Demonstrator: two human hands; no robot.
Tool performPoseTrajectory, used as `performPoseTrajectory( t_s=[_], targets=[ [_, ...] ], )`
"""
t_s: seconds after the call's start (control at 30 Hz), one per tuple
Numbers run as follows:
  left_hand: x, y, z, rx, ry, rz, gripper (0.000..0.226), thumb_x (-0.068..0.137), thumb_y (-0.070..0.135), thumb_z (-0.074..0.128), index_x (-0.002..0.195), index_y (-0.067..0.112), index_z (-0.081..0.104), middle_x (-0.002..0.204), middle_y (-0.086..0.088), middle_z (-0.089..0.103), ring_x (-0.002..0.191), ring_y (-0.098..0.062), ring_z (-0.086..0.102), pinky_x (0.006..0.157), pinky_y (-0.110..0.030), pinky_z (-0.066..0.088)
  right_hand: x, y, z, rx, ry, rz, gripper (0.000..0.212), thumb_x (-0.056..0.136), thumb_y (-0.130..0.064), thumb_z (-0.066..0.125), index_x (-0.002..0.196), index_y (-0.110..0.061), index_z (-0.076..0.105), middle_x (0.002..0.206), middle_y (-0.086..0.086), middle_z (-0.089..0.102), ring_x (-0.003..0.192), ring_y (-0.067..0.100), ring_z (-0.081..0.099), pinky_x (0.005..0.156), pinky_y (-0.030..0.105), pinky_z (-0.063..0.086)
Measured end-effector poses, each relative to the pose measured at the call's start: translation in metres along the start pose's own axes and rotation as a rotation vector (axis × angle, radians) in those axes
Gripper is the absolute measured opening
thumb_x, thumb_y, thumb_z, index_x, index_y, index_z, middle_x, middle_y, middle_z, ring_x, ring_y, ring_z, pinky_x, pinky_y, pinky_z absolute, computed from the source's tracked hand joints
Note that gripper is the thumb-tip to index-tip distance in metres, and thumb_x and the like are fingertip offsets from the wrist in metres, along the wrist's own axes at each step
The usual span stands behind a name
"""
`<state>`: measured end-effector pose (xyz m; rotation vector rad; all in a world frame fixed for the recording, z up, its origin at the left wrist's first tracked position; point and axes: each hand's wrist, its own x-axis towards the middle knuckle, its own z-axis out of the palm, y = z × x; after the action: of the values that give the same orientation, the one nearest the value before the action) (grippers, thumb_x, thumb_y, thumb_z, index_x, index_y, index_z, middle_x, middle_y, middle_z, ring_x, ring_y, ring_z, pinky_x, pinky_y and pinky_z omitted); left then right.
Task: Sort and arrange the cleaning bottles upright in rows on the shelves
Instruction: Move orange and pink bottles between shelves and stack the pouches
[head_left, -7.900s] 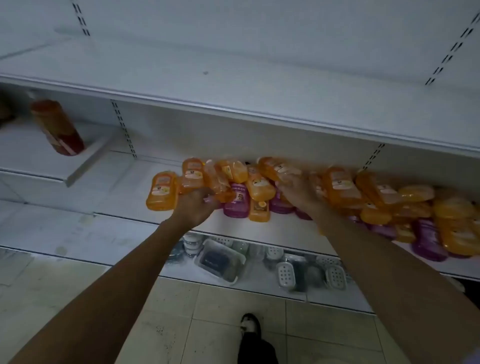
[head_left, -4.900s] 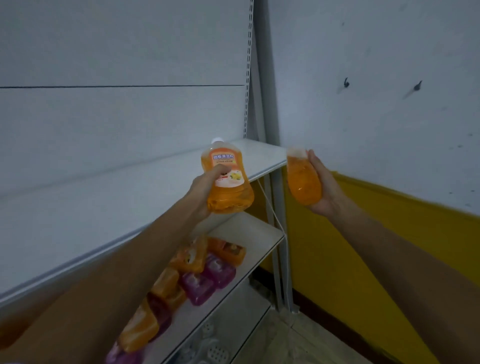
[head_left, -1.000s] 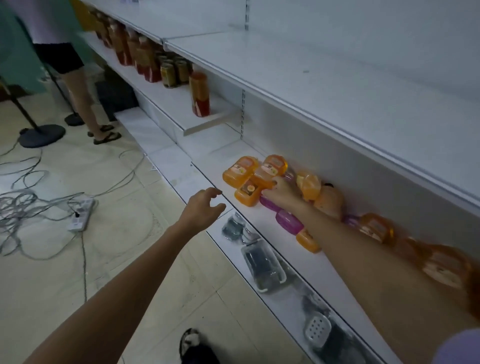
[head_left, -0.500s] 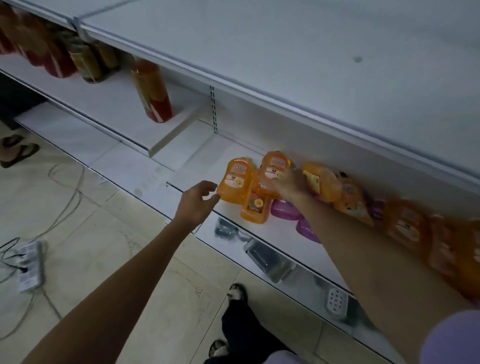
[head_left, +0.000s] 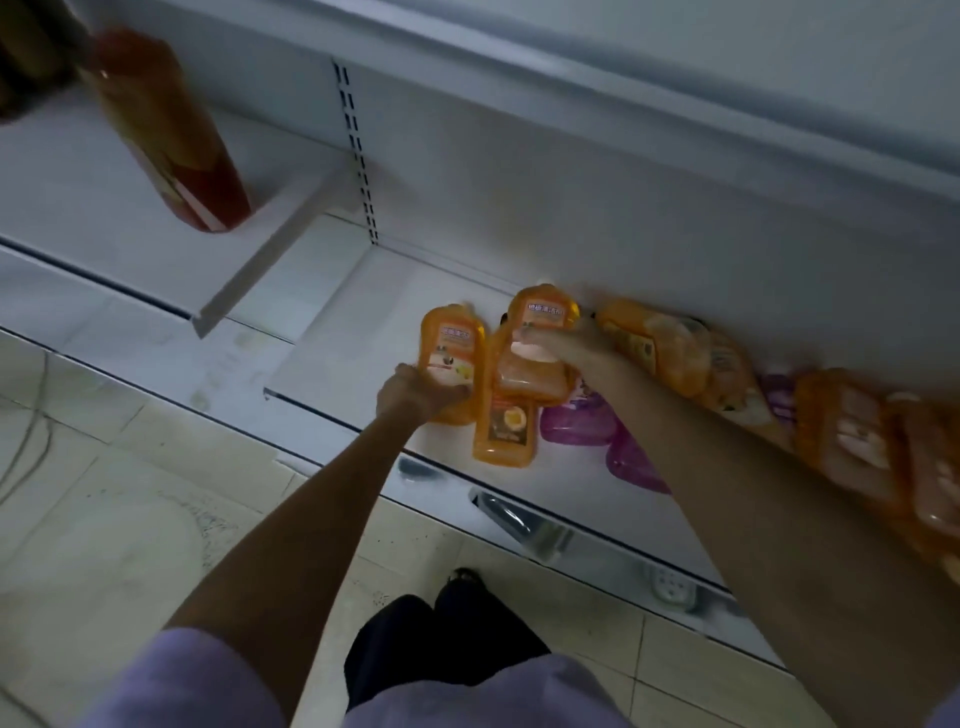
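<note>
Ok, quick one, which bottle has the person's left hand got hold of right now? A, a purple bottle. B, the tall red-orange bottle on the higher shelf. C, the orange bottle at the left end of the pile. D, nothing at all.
C: the left hand is closed around the bottom of the orange bottle at the left end of the pile, while the purple bottles lie untouched and the tall red-orange bottle stands apart.
</note>
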<state>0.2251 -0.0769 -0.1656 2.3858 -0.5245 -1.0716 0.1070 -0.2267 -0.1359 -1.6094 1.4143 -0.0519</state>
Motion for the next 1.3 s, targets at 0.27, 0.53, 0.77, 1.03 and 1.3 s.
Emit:
performPoseTrajectory(
  t_s=[0.27, 0.53, 0.77, 1.03, 1.3],
  targets=[
    [-0.022, -0.036, -0.031, -0.171, -0.164, 0.076, 0.083, 0.050, 0.055, 0.080, 0.118, 0.015, 0.055, 0.116, -0.008, 0.063, 0.105, -0.026, 0.060, 0.099, -0.042, 0.046, -0.031, -0.005, 0.019, -0.018, 0.170, -0.127, 0.103, 0.045, -0.046, 0.087, 0.131, -0.012, 0.041, 0.126, 0.007, 0.054, 0.113, 0.026, 0.054, 0.083, 0.029, 0.047],
    [-0.107, -0.037, -0.083, -0.360, -0.067, 0.184, 0.080, 0.057, 0.031, 0.087, 0.126, 0.013, 0.050, 0.117, -0.005, 0.061, 0.106, -0.026, 0.059, 0.094, -0.044, 0.050, -0.146, 0.003, -0.008, 0.020, 0.237, -0.332, 0.101, 0.063, -0.036, 0.082, 0.143, -0.033, 0.021, 0.131, 0.001, 0.051, 0.116, 0.024, 0.051, 0.091, 0.037, 0.047],
    [-0.176, 0.009, -0.071, -0.303, -0.197, 0.427, 0.080, 0.059, 0.018, 0.087, 0.129, 0.018, 0.049, 0.118, -0.006, 0.063, 0.103, -0.024, 0.062, 0.091, -0.043, 0.052, -0.243, 0.057, -0.084, 0.197, 0.457, -0.306, 0.079, 0.070, -0.012, 0.079, 0.135, -0.028, 0.037, 0.109, -0.013, 0.046, 0.101, 0.009, 0.047, 0.065, 0.010, 0.038],
    [-0.304, 0.090, 0.049, -0.004, -0.535, 0.827, 0.071, 0.068, 0.012, 0.081, 0.127, 0.021, 0.043, 0.111, 0.001, 0.058, 0.101, -0.020, 0.058, 0.079, -0.031, 0.050, -0.365, 0.173, -0.210, 0.301, 0.775, -0.203, 0.077, 0.070, -0.008, 0.080, 0.134, -0.020, 0.038, 0.113, 0.000, 0.052, 0.101, 0.017, 0.053, 0.069, 0.014, 0.045],
    [-0.466, 0.179, 0.211, 0.073, -0.794, 1.057, 0.080, 0.068, 0.016, 0.080, 0.136, 0.023, 0.038, 0.114, 0.005, 0.055, 0.101, -0.014, 0.055, 0.071, -0.021, 0.048, -0.492, 0.328, -0.348, 0.255, 1.047, -0.022, 0.079, 0.071, -0.019, 0.079, 0.138, -0.023, 0.036, 0.116, -0.002, 0.049, 0.108, 0.020, 0.050, 0.087, 0.025, 0.042]
  ],
)
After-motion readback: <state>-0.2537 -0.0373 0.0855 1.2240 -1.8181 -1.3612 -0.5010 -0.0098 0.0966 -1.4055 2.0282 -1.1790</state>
